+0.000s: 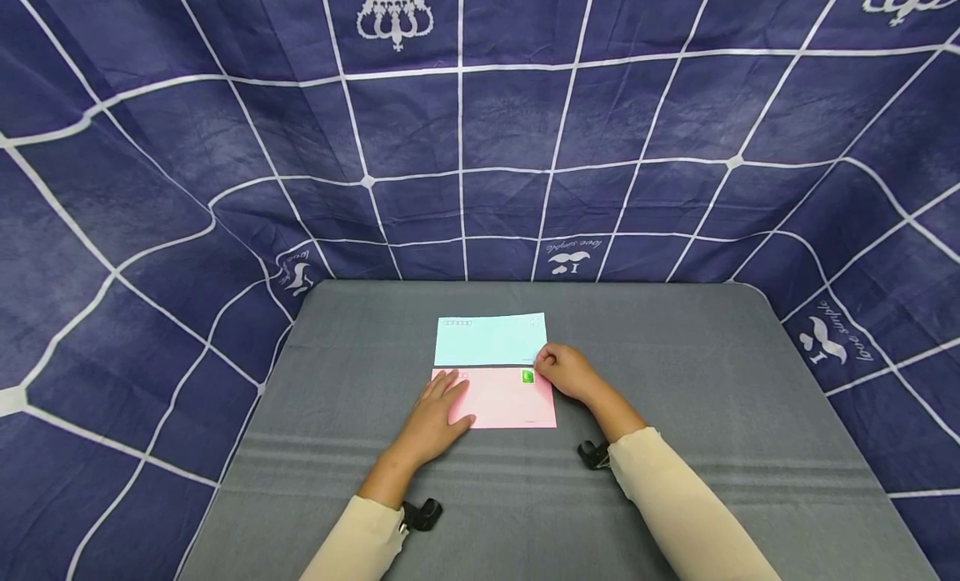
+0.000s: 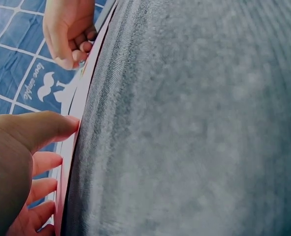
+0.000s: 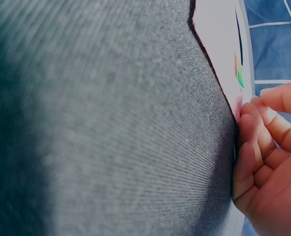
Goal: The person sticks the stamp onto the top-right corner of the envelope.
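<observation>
A pink envelope [image 1: 502, 404] lies flat on the grey table, its upper right corner bearing a green postage stamp [image 1: 528, 376]. My left hand [image 1: 433, 418] rests with spread fingers on its left part, the thumb near the lower edge. Just beside the stamp, my right hand [image 1: 567, 371] has curled fingers with the tips at the envelope's corner. The right wrist view shows these fingertips [image 3: 248, 118] close to the stamp [image 3: 240, 76]; whether they pinch anything is hidden. Directly above the pink envelope lies a light blue envelope [image 1: 487, 341], near the right fingertips.
A grey cloth covers the table [image 1: 675, 356]. Behind it and at both sides hangs a dark blue curtain [image 1: 510, 122] with white grid lines. Black wrist mounts [image 1: 423, 514] sit at both sleeve cuffs.
</observation>
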`<action>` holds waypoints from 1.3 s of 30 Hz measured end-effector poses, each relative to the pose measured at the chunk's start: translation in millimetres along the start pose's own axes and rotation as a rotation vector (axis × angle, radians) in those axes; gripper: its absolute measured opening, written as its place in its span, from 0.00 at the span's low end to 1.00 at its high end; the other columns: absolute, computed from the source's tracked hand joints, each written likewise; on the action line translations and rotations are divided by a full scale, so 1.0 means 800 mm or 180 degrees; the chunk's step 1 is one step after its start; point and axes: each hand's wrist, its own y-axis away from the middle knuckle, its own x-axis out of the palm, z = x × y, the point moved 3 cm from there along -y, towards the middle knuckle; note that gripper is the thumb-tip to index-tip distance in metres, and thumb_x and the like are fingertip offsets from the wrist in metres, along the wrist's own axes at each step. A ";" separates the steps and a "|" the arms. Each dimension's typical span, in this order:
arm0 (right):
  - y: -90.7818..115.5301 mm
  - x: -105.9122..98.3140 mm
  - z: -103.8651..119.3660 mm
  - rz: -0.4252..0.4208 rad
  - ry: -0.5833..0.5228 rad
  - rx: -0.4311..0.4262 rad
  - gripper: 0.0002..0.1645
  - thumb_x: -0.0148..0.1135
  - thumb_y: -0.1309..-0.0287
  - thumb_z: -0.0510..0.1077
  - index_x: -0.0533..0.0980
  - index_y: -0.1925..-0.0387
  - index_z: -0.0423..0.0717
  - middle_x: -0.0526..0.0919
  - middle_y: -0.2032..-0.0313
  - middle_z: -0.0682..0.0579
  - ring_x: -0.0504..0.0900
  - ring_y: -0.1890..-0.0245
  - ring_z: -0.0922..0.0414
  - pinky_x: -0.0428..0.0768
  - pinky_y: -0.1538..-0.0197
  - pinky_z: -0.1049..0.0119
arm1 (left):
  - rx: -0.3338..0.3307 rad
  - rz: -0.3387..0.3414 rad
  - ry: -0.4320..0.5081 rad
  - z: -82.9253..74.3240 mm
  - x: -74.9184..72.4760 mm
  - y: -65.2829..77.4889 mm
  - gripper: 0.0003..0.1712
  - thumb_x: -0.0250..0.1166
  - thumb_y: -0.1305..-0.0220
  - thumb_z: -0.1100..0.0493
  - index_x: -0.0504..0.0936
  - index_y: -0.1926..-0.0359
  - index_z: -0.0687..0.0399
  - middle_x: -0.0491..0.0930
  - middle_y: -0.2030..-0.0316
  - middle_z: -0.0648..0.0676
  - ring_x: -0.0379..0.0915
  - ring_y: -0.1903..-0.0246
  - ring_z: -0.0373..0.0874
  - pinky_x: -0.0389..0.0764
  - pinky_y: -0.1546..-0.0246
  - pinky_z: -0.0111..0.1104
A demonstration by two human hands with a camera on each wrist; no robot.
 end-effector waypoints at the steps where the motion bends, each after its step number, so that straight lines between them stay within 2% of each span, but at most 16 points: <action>1: 0.001 -0.001 0.000 0.0008 -0.0009 0.0033 0.05 0.60 0.38 0.41 0.80 0.69 0.46 0.79 0.74 0.54 0.73 0.73 0.60 0.71 0.65 0.68 | -0.0017 0.0002 -0.0001 0.000 0.000 0.000 0.35 0.69 0.38 0.51 0.74 0.32 0.61 0.67 0.28 0.65 0.55 0.24 0.64 0.58 0.24 0.57; 4: 0.002 -0.002 0.000 0.0041 -0.0012 0.0087 0.05 0.60 0.37 0.41 0.80 0.67 0.45 0.79 0.73 0.54 0.74 0.72 0.60 0.71 0.64 0.68 | -0.0081 -0.0022 -0.0010 -0.001 -0.001 0.000 0.36 0.71 0.39 0.51 0.75 0.33 0.61 0.66 0.28 0.66 0.58 0.26 0.64 0.61 0.26 0.56; 8: 0.005 -0.003 0.001 0.0058 -0.0066 0.0085 0.05 0.60 0.35 0.41 0.80 0.66 0.45 0.79 0.73 0.54 0.73 0.73 0.61 0.71 0.65 0.69 | -0.0141 -0.0143 -0.0016 -0.004 -0.005 -0.002 0.36 0.74 0.43 0.51 0.78 0.36 0.62 0.68 0.32 0.67 0.65 0.31 0.63 0.69 0.31 0.54; 11: 0.008 -0.004 0.002 0.0052 -0.0133 0.0083 0.05 0.60 0.35 0.41 0.80 0.65 0.44 0.80 0.73 0.54 0.74 0.73 0.62 0.72 0.65 0.69 | -0.0138 -0.0233 -0.0040 -0.007 -0.007 -0.002 0.35 0.75 0.46 0.51 0.80 0.39 0.63 0.70 0.35 0.67 0.68 0.35 0.62 0.71 0.33 0.52; 18: 0.015 -0.007 0.000 -0.0010 -0.0264 0.0097 0.06 0.61 0.34 0.42 0.80 0.62 0.43 0.81 0.70 0.53 0.75 0.70 0.62 0.74 0.64 0.69 | -0.0087 -0.0439 -0.0054 -0.008 -0.007 -0.001 0.28 0.72 0.40 0.53 0.82 0.42 0.62 0.74 0.38 0.66 0.70 0.36 0.61 0.71 0.32 0.52; 26: 0.025 -0.014 0.000 -0.0082 -0.0341 0.0063 0.06 0.61 0.33 0.43 0.81 0.61 0.44 0.82 0.69 0.53 0.77 0.69 0.62 0.75 0.62 0.71 | 0.0017 -0.0691 0.0276 -0.014 -0.017 -0.004 0.21 0.69 0.37 0.58 0.84 0.45 0.63 0.78 0.41 0.62 0.71 0.35 0.61 0.71 0.31 0.52; 33: 0.036 -0.022 0.002 -0.0253 -0.0329 -0.0088 0.07 0.61 0.33 0.41 0.81 0.58 0.42 0.81 0.62 0.49 0.77 0.64 0.61 0.76 0.57 0.70 | 0.0166 -0.0818 0.0347 -0.019 -0.029 -0.011 0.20 0.67 0.35 0.59 0.83 0.43 0.62 0.79 0.41 0.59 0.76 0.38 0.57 0.74 0.34 0.50; 39: 0.043 -0.031 0.002 -0.0359 -0.0223 -0.0147 0.12 0.62 0.33 0.41 0.82 0.51 0.40 0.82 0.56 0.47 0.80 0.57 0.57 0.79 0.53 0.68 | 0.0168 -0.0822 0.0335 -0.018 -0.038 -0.018 0.23 0.66 0.32 0.58 0.80 0.38 0.60 0.78 0.38 0.59 0.71 0.33 0.58 0.71 0.31 0.53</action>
